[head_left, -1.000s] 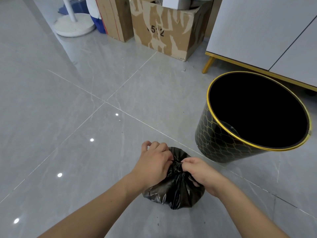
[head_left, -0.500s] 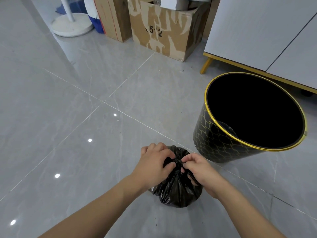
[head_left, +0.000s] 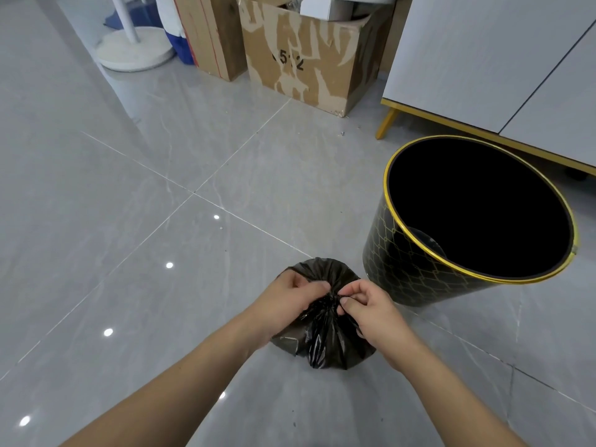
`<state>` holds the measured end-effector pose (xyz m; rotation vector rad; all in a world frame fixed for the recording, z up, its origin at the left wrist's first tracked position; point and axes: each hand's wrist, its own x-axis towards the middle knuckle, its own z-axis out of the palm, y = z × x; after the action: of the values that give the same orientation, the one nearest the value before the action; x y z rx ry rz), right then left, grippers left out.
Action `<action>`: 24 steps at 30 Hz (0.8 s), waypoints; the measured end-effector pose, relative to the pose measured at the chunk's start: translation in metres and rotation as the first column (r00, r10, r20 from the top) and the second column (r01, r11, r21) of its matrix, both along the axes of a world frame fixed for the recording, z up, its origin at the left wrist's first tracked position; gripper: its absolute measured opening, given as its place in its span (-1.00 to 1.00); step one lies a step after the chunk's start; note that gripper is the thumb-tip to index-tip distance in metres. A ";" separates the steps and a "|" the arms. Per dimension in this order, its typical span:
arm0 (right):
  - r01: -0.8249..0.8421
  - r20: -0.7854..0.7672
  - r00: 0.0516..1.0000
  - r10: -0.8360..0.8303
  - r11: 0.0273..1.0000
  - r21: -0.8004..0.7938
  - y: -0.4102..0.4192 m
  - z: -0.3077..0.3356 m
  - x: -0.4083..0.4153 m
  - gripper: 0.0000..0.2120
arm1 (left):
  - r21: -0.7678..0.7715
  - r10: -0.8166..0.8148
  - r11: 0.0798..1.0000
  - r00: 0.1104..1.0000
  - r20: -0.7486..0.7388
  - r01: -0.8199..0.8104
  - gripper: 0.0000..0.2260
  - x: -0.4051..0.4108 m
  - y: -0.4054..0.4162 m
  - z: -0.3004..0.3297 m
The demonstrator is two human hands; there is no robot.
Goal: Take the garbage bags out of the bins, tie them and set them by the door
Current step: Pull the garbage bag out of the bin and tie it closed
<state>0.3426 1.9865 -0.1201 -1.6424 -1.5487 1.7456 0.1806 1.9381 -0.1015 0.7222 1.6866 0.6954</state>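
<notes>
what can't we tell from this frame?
- Knot on the garbage bag: head view, covered by the left hand and right hand; tied or not, unclear.
- Bin bottom: too dark to see.
- Door: not in view.
- Cardboard box contents: cut off by the top edge.

The garbage bag (head_left: 325,337) near the middle is glossy black. To the right, the bin (head_left: 403,262) is black with a thin gold lattice pattern and a gold rim. The floor (head_left: 129,221) is pale grey, marbled tile. Far off, a cardboard box (head_left: 306,56) is brown with torn lighter patches; the cabinet (head_left: 483,59) at far right is light grey with gold legs.
</notes>
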 end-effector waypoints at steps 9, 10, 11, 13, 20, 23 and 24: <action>-0.012 0.031 0.999 0.010 0.996 0.089 -0.003 -0.005 0.004 -0.91 | -0.076 0.118 0.992 0.972 0.203 -0.105 -0.90 -0.003 0.001 0.005; -0.005 0.028 1.000 0.003 0.995 0.100 -0.003 -0.006 0.004 -0.89 | -0.103 0.128 0.989 0.966 0.223 -0.108 -0.92 -0.004 0.002 0.005; 0.000 0.025 1.000 -0.003 0.994 0.106 -0.004 -0.006 0.004 -0.87 | -0.138 0.133 0.985 0.960 0.246 -0.101 -0.95 -0.006 0.002 0.006; 0.001 0.023 1.000 -0.004 0.993 0.115 -0.004 -0.005 0.003 -0.85 | -0.211 0.125 0.975 0.948 0.292 -0.064 -0.90 -0.010 0.003 0.007; -0.009 0.049 0.999 0.001 0.987 0.163 -0.004 -0.006 -0.001 -0.82 | -0.155 -0.070 0.985 0.997 0.033 0.074 -0.73 -0.013 0.000 0.004; -0.032 0.070 0.997 0.019 0.982 0.185 -0.006 -0.008 0.001 -0.80 | -0.104 -0.178 0.979 0.983 -0.035 0.174 -0.82 -0.009 -0.001 0.003; -0.038 0.083 0.996 0.021 0.978 0.205 -0.006 -0.009 0.001 -0.80 | -0.118 -0.186 0.976 0.982 -0.023 0.182 -0.86 -0.011 -0.002 0.003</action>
<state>0.3439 1.9803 -0.1291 -1.6120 -1.7341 1.4906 0.1700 1.9362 -0.0982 0.8001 1.6511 0.4546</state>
